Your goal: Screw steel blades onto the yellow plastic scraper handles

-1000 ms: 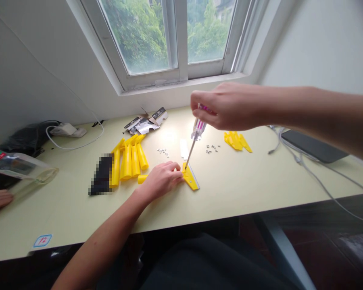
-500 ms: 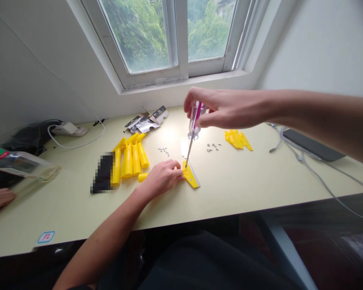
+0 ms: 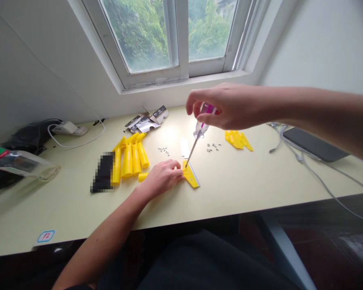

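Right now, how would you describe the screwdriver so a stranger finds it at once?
Below the window, find the pale table. There, the right hand grips the screwdriver, its tip at the yellow scraper. Unlike the yellow handles, its handle is clear with purple.

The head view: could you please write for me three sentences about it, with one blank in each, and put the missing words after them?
1. The right hand grips a ____.
2. The left hand holds the scraper, whose plastic is ____ in colour.
3. Green leaves show through the ____.

Missing words: screwdriver; yellow; window.
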{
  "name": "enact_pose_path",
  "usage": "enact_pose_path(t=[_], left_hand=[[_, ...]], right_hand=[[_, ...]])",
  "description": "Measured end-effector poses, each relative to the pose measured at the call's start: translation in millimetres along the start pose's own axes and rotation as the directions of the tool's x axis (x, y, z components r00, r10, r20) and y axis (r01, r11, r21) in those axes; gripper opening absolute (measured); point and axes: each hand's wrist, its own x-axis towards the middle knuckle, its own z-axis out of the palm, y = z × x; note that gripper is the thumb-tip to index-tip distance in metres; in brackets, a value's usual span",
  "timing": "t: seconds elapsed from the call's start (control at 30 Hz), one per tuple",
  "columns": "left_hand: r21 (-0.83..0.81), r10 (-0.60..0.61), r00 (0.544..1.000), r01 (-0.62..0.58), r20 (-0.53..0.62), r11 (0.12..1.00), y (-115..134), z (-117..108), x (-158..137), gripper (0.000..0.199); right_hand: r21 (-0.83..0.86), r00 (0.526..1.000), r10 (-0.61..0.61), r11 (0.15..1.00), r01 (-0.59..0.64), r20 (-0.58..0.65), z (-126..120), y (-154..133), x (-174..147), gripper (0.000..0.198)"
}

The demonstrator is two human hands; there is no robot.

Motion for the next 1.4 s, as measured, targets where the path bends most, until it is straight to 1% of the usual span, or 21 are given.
enact_pose_path(t=[0.1,0.17,0.23,0.27,0.37,0.43,0.5,0.57,0.67,0.83,0.9,0.97,1.03,1.13,1.2,1.33,1.4], left_hand=[[-0.004,0.005,1.0,-0.005,-0.002,1.0,0.2,0.1,-0.2,0.031],[-0.004,0.006,1.0,-0.006,-0.004,1.0,0.4,0.2,-0.5,0.031],[-0.002,-0.002,1.0,0.002,-0.001,1.0,0.5,0.3,-0.5,0.03],[-0.002,-0.006,1.0,0.006,0.001,1.0,0.5,0.3,-0.5,0.03],[-0.001,-0.012,1.0,0.012,0.008,1.0,0.4,0.3,-0.2,0.028],[0.002,-0.012,1.0,0.012,0.011,1.0,0.3,0.4,-0.1,0.027],[0.003,-0.015,1.0,0.015,0.013,1.0,0.3,0.6,-0.2,0.026],[-0.002,-0.015,1.0,0.015,0.013,1.0,0.3,0.6,-0.4,0.027],[-0.006,-0.011,1.0,0.011,0.011,1.0,0.2,0.5,-0.6,0.027],[-0.002,-0.004,1.0,0.004,0.004,1.0,0.7,-1.1,-0.9,0.028],[0.0,-0.003,1.0,0.003,0.005,1.0,1.0,-1.5,-0.9,0.028],[0.002,-0.002,1.0,0.002,0.004,1.0,1.0,-1.3,-0.7,0.029],[0.002,0.0,1.0,0.0,-0.002,1.0,0.7,-0.4,-0.4,0.029],[0.002,0.003,1.0,-0.003,-0.011,1.0,0.1,1.4,0.0,0.029],[0.003,0.0,1.0,0.0,-0.006,1.0,0.0,1.8,-0.4,0.028],[-0.01,-0.004,1.0,0.005,0.022,1.0,1.6,-3.1,-1.6,0.025],[-0.022,-0.007,1.0,0.007,0.008,1.0,3.7,-9.1,1.7,0.023]], right_hand=[[0.068,0.999,-0.048,0.996,0.049,-0.023,-2.6,0.5,-4.9,0.03],[0.028,0.995,-0.047,0.998,0.049,-0.09,-5.1,2.7,-7.8,0.025],[-0.029,0.986,-0.031,0.999,0.026,-0.167,-6.6,5.6,-10.1,0.019],[-0.04,0.979,-0.02,0.999,0.012,-0.205,-6.5,7.2,-11.0,0.02],[0.022,0.962,0.044,0.999,-0.039,-0.271,-2.6,13.2,-13.3,0.024],[0.057,0.954,0.087,0.996,-0.073,-0.287,1.4,17.9,-14.9,0.023],[0.054,0.95,0.108,0.994,-0.096,-0.292,4.6,23.1,-16.7,0.02],[0.048,0.951,0.124,0.992,-0.115,-0.285,6.7,28.6,-18.5,0.019],[0.08,0.948,0.177,0.984,-0.161,-0.263,9.6,37.3,-21.0,0.019],[0.127,0.913,0.287,0.957,-0.26,-0.29,16.6,51.0,-23.6,0.024],[0.149,0.907,0.304,0.951,-0.271,-0.293,18.0,54.3,-25.0,0.024],[0.142,0.91,0.287,0.956,-0.255,-0.298,17.9,55.3,-26.9,0.024],[0.086,0.915,0.242,0.97,-0.226,-0.322,16.7,54.5,-29.3,0.024],[-0.017,0.911,0.164,0.983,-0.184,-0.379,14.8,52.6,-32.7,0.025],[-0.051,0.913,0.123,0.987,-0.155,-0.39,14.4,52.1,-34.5,0.024],[-0.088,0.919,0.086,0.988,-0.13,-0.383,14.9,53.5,-36.7,0.025],[-0.101,0.915,0.082,0.986,-0.132,-0.396,14.6,55.1,-37.3,0.026]])
